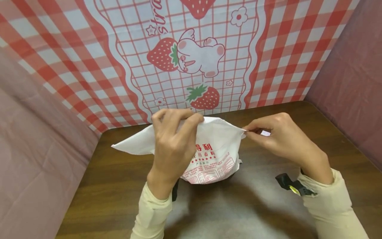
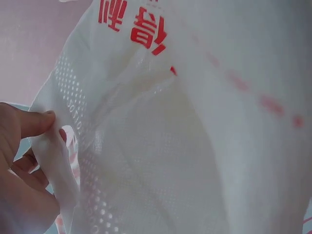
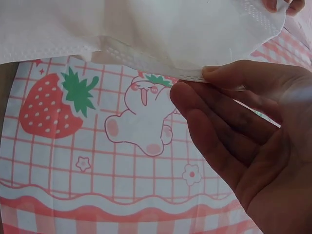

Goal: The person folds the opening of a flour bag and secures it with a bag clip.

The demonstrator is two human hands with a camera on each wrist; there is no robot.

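Note:
A white bag [image 1: 222, 142] with red printed characters stands on the table in the head view, its upper part spread sideways. My left hand [image 1: 174, 142] holds its top edge near the middle; in the left wrist view, thumb and fingers of the left hand [image 2: 22, 170] pinch the bag's rim [image 2: 51, 141]. Thumb and forefinger of my right hand [image 1: 280, 136] pinch the bag's right top corner. The right wrist view shows the right hand [image 3: 248, 126] on the stitched edge [image 3: 185, 75]. A pointed left flap [image 1: 134, 142] sticks out freely. The bag's contents are hidden.
The brown wooden table [image 1: 98, 196] has a shiny patch in front of the bag. Behind it hangs a red-and-white checked cloth [image 1: 283, 66] with strawberry drawings. Pink curtains [image 1: 38, 149] flank both sides. Black straps [image 1: 293, 186] sit at the wrists.

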